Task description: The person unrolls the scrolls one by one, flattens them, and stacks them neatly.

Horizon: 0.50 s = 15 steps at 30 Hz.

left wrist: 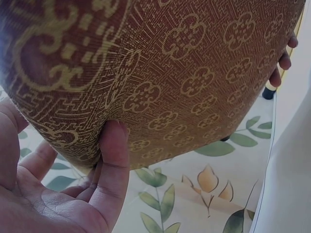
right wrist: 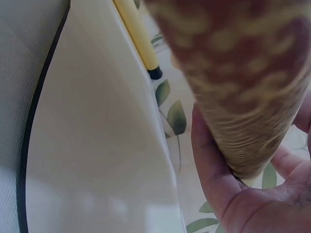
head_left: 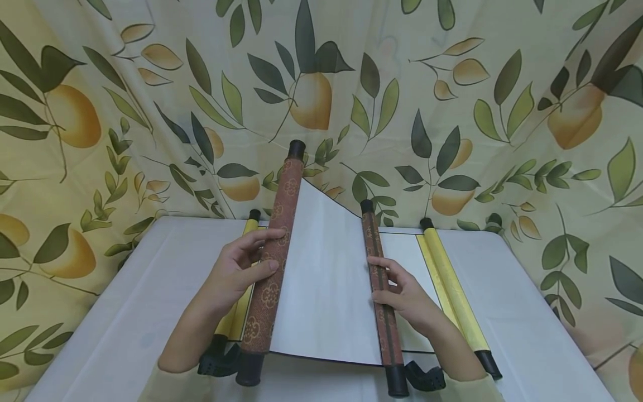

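Note:
A hanging scroll with reddish-brown, gold-patterned brocade (head_left: 271, 290) and black end knobs is held up, partly unrolled, its white sheet (head_left: 326, 279) stretched between two rollers. My left hand (head_left: 241, 273) grips the thicker roll at the left, thumb in front. In the left wrist view, fingers (left wrist: 114, 150) curl round the brocade backing (left wrist: 194, 87). The thinner right roller (head_left: 384, 312) is pinched by my right hand (head_left: 409, 296). Seen from the right wrist, that hand (right wrist: 257, 204) wraps the roller's brocade (right wrist: 248, 97).
Beneath it on the white table (head_left: 125, 285) lies a second scroll, spread open, with a yellow right roller (head_left: 457, 296) and a yellow left roller (head_left: 241, 312). Black wrist straps (head_left: 424, 377) show near the forearms. A fruit-and-leaf patterned curtain (head_left: 351, 100) hangs behind.

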Each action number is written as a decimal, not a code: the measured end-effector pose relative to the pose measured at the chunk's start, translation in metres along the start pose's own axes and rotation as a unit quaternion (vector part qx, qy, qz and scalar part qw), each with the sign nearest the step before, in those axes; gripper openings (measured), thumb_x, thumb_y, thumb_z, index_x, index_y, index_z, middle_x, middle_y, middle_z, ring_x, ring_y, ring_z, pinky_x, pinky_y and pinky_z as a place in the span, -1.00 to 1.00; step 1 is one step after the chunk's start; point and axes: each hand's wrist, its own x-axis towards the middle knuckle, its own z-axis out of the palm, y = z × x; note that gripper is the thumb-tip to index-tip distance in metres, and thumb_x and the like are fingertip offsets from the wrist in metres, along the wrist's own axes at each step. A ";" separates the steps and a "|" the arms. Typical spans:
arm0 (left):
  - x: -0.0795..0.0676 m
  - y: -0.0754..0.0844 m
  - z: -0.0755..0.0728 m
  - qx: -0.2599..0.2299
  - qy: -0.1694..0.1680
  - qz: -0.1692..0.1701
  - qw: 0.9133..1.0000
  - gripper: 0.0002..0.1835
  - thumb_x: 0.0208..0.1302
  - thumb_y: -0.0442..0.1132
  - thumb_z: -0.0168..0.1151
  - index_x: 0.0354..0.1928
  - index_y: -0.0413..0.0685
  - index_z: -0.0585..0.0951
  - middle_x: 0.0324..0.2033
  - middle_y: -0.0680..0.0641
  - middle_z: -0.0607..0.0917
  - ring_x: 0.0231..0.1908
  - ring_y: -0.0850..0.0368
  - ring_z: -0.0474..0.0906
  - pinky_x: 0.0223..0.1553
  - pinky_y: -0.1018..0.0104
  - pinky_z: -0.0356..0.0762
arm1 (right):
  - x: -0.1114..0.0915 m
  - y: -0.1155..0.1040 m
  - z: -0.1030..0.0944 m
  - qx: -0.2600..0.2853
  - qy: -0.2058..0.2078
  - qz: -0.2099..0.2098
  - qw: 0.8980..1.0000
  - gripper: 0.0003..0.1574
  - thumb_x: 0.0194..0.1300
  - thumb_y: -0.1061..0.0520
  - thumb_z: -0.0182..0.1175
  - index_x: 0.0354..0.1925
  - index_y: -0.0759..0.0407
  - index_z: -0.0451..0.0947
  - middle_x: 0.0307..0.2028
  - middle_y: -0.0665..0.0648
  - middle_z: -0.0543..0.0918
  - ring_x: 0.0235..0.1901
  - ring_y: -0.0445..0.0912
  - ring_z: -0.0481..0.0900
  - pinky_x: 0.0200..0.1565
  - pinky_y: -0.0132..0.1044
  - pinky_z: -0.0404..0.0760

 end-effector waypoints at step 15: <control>-0.001 0.002 -0.003 0.000 0.007 0.005 1.000 -0.50 0.32 -0.43 0.21 0.30 -0.21 0.46 0.23 -0.14 0.50 0.07 -0.01 0.52 -0.06 0.21 0.63 | 0.000 0.001 0.000 -0.011 -0.002 -0.002 1.000 -0.22 0.31 0.23 0.24 0.43 0.02 0.25 0.52 0.16 0.04 0.39 0.34 0.14 0.10 0.04 0.50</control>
